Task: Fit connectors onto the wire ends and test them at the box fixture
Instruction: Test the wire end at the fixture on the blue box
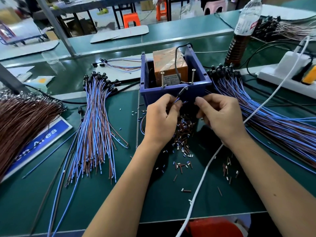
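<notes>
My left hand [160,118] pinches a thin blue and brown wire pair whose black connector [183,91] sticks up just in front of the blue box fixture [172,93]. My right hand [220,115] is beside it with curled fingers pinching near the wire ends; what it pinches is hidden. The box holds an orange block [168,63] and two upright screws [193,76] at its front rim. A bundle of wires with black connectors [95,120] lies to the left, another bundle [266,113] to the right. Small cut sleeve pieces [183,139] litter the green mat below my hands.
A brown wire heap [22,120] and a blue sign [44,139] lie at far left. A white cable [213,154] crosses under my right forearm to a white power strip [287,74]. A water bottle [244,26] stands behind the box.
</notes>
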The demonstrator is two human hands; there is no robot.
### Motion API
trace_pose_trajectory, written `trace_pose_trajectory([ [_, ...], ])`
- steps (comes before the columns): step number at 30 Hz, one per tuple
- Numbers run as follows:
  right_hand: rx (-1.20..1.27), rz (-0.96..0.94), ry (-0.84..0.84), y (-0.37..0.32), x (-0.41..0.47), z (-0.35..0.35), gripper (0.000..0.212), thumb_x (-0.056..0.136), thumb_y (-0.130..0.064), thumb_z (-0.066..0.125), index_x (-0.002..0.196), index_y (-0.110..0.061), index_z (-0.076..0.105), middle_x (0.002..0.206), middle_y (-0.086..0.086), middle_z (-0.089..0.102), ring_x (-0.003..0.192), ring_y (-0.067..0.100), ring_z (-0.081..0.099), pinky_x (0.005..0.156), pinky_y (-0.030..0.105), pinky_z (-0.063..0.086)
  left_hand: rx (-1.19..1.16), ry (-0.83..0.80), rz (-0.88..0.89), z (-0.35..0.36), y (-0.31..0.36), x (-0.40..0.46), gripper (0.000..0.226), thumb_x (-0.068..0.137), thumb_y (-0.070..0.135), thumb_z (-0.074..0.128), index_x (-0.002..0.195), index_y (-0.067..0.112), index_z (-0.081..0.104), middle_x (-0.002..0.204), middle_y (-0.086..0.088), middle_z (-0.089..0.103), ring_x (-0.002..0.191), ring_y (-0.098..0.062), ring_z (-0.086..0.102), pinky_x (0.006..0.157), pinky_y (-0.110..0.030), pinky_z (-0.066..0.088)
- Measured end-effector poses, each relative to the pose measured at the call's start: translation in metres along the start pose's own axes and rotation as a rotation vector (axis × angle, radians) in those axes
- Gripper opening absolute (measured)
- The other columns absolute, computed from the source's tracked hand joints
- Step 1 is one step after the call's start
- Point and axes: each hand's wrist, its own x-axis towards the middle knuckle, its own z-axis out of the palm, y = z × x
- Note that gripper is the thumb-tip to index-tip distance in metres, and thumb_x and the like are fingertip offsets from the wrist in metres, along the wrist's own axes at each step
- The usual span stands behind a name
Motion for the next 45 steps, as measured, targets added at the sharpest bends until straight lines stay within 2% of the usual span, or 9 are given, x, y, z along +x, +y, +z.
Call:
trace_pose_trajectory([
  [4, 0.135, 0.017, -0.035, -0.005, -0.002, 0.004, 0.025, 0.105, -0.026, 0.06, 0.091, -0.014, 0.077, 0.067, 0.01, 0.069, 0.042, 0.015, 0.048, 0.036, 0.022, 0.034, -0.033, -0.018, -0.009, 0.002, -0.001, -0.001, 0.02, 0.101, 0.02, 0.061, 0.082, 0.013, 0.063, 0.064, -0.003, 0.062, 0.061, -0.021, 0.054, 0.061, -0.037, 0.045],
  [7, 0.112, -0.018, -0.063, -0.007, -0.003, 0.006, 0.02, 0.103, -0.022, 0.064, 0.091, -0.015, 0.077, 0.07, 0.01, 0.071, 0.044, 0.015, 0.051, 0.037, 0.022, 0.036, -0.039, -0.042, 0.0, 0.004, 0.0, -0.002, 0.023, 0.1, 0.018, 0.062, 0.078, 0.017, 0.061, 0.064, -0.004, 0.061, 0.062, -0.023, 0.054, 0.06, -0.04, 0.045],
  [12, 0.03, -0.088, -0.1, -0.01, -0.004, 0.005, 0.014, 0.095, -0.013, 0.075, 0.084, -0.022, 0.077, 0.069, -0.006, 0.072, 0.054, 0.0, 0.059, 0.051, 0.01, 0.042, -0.022, -0.098, 0.025, 0.004, 0.0, -0.003, 0.02, 0.099, 0.017, 0.062, 0.078, 0.015, 0.061, 0.064, -0.004, 0.062, 0.062, -0.024, 0.054, 0.061, -0.042, 0.046],
  [17, 0.013, -0.113, -0.113, -0.014, -0.004, 0.005, 0.021, 0.096, -0.011, 0.072, 0.083, -0.027, 0.075, 0.069, -0.013, 0.07, 0.061, -0.002, 0.06, 0.06, 0.012, 0.045, 0.01, -0.151, 0.077, 0.0, 0.001, -0.002, 0.017, 0.097, 0.011, 0.064, 0.081, 0.016, 0.061, 0.067, 0.001, 0.063, 0.065, -0.022, 0.059, 0.063, -0.04, 0.049],
  [22, 0.118, -0.133, -0.08, -0.02, -0.008, 0.006, 0.023, 0.097, -0.004, 0.069, 0.082, -0.022, 0.072, 0.061, -0.018, 0.064, 0.052, -0.003, 0.057, 0.053, 0.006, 0.041, -0.018, -0.136, 0.127, 0.0, 0.004, -0.001, 0.014, 0.098, 0.013, 0.064, 0.085, 0.016, 0.063, 0.067, 0.004, 0.061, 0.062, -0.019, 0.057, 0.058, -0.039, 0.048],
  [28, 0.169, -0.121, -0.047, -0.026, -0.011, 0.008, 0.021, 0.097, -0.004, 0.069, 0.082, -0.019, 0.071, 0.061, -0.014, 0.062, 0.053, 0.0, 0.055, 0.053, 0.008, 0.041, -0.036, -0.114, 0.155, -0.001, 0.008, -0.001, 0.015, 0.098, 0.014, 0.064, 0.084, 0.017, 0.06, 0.065, 0.006, 0.058, 0.058, -0.013, 0.052, 0.054, -0.028, 0.041],
  [32, 0.14, -0.127, -0.039, -0.028, -0.012, 0.009, 0.025, 0.096, -0.002, 0.07, 0.081, -0.022, 0.071, 0.062, -0.015, 0.063, 0.054, 0.0, 0.055, 0.054, 0.01, 0.042, 0.034, -0.116, 0.194, -0.003, 0.012, -0.001, 0.017, 0.097, 0.013, 0.065, 0.084, 0.021, 0.057, 0.062, 0.009, 0.053, 0.056, -0.01, 0.046, 0.052, -0.022, 0.034],
  [38, 0.15, -0.085, -0.026, -0.03, -0.014, 0.012, 0.027, 0.096, 0.003, 0.066, 0.081, -0.019, 0.07, 0.059, -0.016, 0.061, 0.051, -0.002, 0.053, 0.052, 0.008, 0.04, 0.113, -0.136, 0.222, -0.007, 0.015, 0.0, 0.011, 0.095, 0.012, 0.066, 0.086, 0.015, 0.06, 0.062, 0.016, 0.048, 0.058, -0.006, 0.045, 0.054, -0.025, 0.031],
  [45, 0.185, -0.06, -0.041, -0.03, -0.014, 0.014, 0.025, 0.097, 0.002, 0.063, 0.082, -0.018, 0.07, 0.06, -0.015, 0.06, 0.052, -0.001, 0.051, 0.051, 0.01, 0.04, 0.114, -0.152, 0.225, -0.012, 0.018, 0.001, 0.011, 0.094, 0.01, 0.065, 0.084, 0.012, 0.06, 0.062, 0.01, 0.05, 0.058, -0.012, 0.046, 0.053, -0.031, 0.036],
])
